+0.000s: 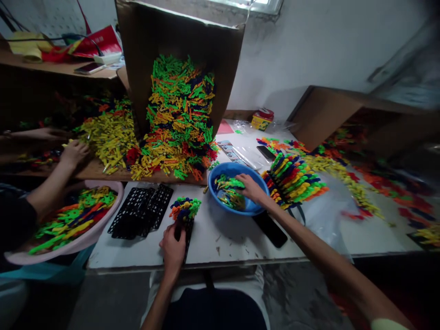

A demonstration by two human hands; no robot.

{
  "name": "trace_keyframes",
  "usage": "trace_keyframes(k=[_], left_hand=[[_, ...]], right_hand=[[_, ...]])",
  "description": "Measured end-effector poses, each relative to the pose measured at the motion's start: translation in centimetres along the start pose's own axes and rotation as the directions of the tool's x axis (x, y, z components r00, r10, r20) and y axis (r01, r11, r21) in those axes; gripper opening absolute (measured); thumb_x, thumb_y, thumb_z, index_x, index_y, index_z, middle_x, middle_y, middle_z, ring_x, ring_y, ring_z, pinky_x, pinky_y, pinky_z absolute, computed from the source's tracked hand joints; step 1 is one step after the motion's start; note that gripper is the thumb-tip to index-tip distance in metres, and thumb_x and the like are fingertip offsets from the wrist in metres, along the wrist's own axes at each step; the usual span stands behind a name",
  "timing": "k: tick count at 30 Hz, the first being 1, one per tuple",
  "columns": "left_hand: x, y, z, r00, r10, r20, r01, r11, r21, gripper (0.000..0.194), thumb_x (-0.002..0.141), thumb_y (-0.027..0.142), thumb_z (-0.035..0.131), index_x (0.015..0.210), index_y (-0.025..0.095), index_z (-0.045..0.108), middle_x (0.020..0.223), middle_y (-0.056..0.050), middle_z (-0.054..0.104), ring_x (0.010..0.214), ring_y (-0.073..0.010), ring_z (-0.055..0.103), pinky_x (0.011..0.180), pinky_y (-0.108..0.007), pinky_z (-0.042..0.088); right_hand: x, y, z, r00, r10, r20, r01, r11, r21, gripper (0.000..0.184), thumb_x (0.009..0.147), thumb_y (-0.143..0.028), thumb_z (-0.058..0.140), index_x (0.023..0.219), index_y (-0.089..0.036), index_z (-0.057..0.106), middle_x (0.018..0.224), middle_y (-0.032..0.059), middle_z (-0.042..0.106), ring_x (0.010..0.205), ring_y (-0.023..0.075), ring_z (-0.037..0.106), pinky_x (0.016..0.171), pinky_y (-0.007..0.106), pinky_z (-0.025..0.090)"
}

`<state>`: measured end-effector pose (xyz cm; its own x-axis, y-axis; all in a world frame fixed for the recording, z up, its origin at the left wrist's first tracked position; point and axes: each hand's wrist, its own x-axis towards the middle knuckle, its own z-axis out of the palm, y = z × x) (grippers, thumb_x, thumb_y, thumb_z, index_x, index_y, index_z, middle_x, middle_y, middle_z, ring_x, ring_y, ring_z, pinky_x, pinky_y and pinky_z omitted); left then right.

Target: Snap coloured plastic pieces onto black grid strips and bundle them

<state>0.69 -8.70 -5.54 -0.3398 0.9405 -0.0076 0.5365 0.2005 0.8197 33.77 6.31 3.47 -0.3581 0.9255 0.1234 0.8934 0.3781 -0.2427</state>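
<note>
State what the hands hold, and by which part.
The left hand grips a narrow black plastic rack by its lower part, coloured plastic pieces on top. The right hand, in a blue plastic bowl, touches loose pieces; no hold can be told.

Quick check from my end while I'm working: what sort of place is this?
Probably a small workshop for hand-sorting or assembling plastic parts: a large cardboard box spilling heaps of bright plastic pieces, a blue basin of them under the right hand, and a co-worker's pink tub.

And there on the white tabletop (pixel 209 243) sat a blue plastic basin (pixel 223 168), black plastic grid trays (pixel 140 211) off to its left, a black phone (pixel 270 229) just beside it!
</note>
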Motion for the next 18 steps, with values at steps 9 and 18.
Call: trace_keyframes(k=[9,18], left_hand=[[-5.9,1.5,-3.8,0.997,0.062,0.044,-0.051,0.975,-0.218,0.036,0.092,0.037,0.052,0.124,0.022,0.056,0.115,-0.009,0.067,0.105,-0.0201,0.064,0.095,-0.036,0.05],[-4.2,2.5,-0.5,0.851,0.403,0.338,-0.462,0.88,0.113,0.037,0.093,0.013,0.042,0.126,0.021,0.058,0.126,-0.01,0.06,0.112,-0.0189,0.06,0.099,-0.034,0.049]], right_hand=[[-5.3,-11.2,-4.0,0.941,-0.128,-0.314,0.225,0.927,0.299,0.038,0.079,-0.022,0.064,0.116,-0.024,0.059,0.121,0.0084,0.06,0.114,0.0266,0.058,0.097,0.042,0.049],[-10.2,-13.6,10.8,0.95,-0.275,-0.145,0.283,0.958,0.036,0.045,0.076,-0.002,0.064,0.113,-0.027,0.066,0.13,0.0091,0.059,0.123,0.0251,0.048,0.083,0.037,0.058]])
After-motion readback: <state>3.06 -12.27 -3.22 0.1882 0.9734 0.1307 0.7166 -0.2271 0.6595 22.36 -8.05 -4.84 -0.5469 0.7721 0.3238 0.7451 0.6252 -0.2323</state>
